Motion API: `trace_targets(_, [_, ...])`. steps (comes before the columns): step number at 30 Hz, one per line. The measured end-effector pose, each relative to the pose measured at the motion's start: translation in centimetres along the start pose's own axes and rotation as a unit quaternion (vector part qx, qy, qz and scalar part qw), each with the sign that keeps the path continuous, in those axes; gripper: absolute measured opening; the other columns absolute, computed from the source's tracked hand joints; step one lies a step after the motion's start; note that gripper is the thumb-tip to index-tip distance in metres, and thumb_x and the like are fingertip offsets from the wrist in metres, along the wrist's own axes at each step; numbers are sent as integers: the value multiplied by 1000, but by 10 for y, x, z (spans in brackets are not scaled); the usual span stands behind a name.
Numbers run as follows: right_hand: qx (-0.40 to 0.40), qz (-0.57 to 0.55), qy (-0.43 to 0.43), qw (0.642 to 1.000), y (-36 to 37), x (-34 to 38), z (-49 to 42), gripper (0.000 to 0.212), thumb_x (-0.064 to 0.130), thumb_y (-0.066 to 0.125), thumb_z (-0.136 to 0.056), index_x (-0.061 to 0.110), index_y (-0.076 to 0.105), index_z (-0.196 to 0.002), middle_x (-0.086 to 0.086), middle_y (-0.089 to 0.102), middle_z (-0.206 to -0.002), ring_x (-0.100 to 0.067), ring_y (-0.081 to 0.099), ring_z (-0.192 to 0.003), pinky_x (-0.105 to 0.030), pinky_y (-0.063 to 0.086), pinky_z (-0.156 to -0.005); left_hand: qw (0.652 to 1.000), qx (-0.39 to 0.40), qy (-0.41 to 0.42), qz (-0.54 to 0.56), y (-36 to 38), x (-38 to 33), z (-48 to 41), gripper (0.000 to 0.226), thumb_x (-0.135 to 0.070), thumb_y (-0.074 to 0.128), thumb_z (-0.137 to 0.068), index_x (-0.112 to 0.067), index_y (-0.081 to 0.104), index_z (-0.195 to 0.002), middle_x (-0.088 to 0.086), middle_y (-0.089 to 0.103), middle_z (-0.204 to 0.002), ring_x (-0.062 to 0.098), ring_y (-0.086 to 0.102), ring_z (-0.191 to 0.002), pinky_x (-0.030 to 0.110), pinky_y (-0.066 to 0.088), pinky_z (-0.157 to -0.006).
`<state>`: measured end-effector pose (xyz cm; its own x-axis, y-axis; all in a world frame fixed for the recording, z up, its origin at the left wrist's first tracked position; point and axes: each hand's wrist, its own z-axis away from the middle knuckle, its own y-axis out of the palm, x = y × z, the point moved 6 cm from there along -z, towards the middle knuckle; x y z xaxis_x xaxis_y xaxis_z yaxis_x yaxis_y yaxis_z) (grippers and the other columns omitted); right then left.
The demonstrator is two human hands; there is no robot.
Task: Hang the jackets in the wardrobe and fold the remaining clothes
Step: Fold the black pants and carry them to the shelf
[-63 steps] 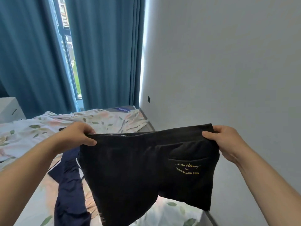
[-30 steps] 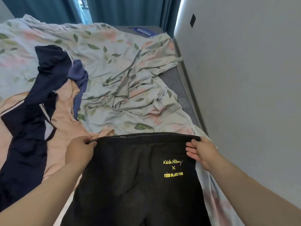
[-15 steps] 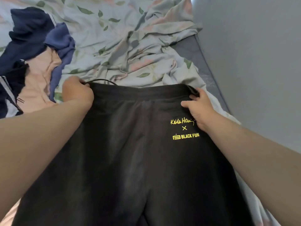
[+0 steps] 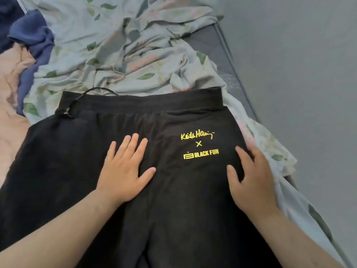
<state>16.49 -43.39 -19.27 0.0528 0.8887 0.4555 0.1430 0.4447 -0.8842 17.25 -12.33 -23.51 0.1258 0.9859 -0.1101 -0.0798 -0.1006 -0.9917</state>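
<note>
On the rumpled leaf-print sheet (image 4: 123,47), black shorts (image 4: 81,161) flat, yellow-lettered, waistband uppermost.

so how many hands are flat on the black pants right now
2. The left hand lies flat near the middle of the black pants; the right hand lies flat by their right edge, below the yellow logo.

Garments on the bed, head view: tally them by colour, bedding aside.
Black: 1, the trousers under both flat hands, left hand, right hand.
Navy: 1, a garment at the left edge.
Pink: 1, a garment beside it.
Total: 3
</note>
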Motion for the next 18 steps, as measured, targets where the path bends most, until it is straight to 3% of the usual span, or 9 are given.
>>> trace_targets(4, [36, 5, 10, 999, -6, -26, 40, 52, 23, 67, -90, 12, 53, -138, -6, 45, -146, -26, 38, -138, -45, 33, -113, 1000, 12, -13, -2, -11, -13, -10, 82, -63, 22, -91, -11, 28, -154, 16, 21, -161, 32, 17, -150, 49, 9, -121])
trace_targets(8, [21, -7, 5, 1000, -12, -25, 45, 50, 16, 74, -85, 8, 61, -132, -10, 56, -137, -30, 50, -129, -42, 39, -108, 991, -82, 98, 45, -45, -88, -49, 66, -48, 38, -93, -2, 51, -139, 21, 48, -145, 40, 46, -130, 47, 34, -110])
trace_targets(10, [28, -25, 30, 999, -17, -22, 42, 49, 17, 73, -86, 10, 61, -133, -9, 57, -132, -26, 50, -125, -39, 39, -107, 988, -76, 97, 95, -55, -127, -77, 59, -44, 48, -92, -6, 53, -137, 19, 54, -135, 40, 52, -116, 45, 39, -102])
trace_targets(12, [64, -56, 75, 994, -21, -24, 46, 49, 22, 67, -91, 15, 55, -138, -4, 54, -132, -20, 47, -125, -32, 38, -105, 989, -12, 22, 147, -54, -155, -108, 62, -50, 54, -90, -11, 48, -139, 16, 52, -130, 38, 51, -115, 46, 41, -98])
trace_targets(15, [117, -110, 204, 966, -26, -42, 68, 48, 33, 60, -94, 24, 46, -139, 3, 56, -135, -17, 52, -126, -28, 43, -97, 969, 72, -136, 193, -47, -175, -149, 84, -67, 58, -78, -11, 41, -138, 15, 48, -134, 39, 47, -123, 46, 40, -99])
trace_targets(18, [217, -55, 238, 945, -35, -52, 103, 31, 42, 60, -91, 24, 53, -116, 6, 62, -99, -23, 63, -106, -34, 53, -86, 944, 91, -252, 193, -42, -178, -166, 103, -71, 67, -67, -7, 32, -140, 14, 44, -140, 37, 45, -128, 44, 40, -100])
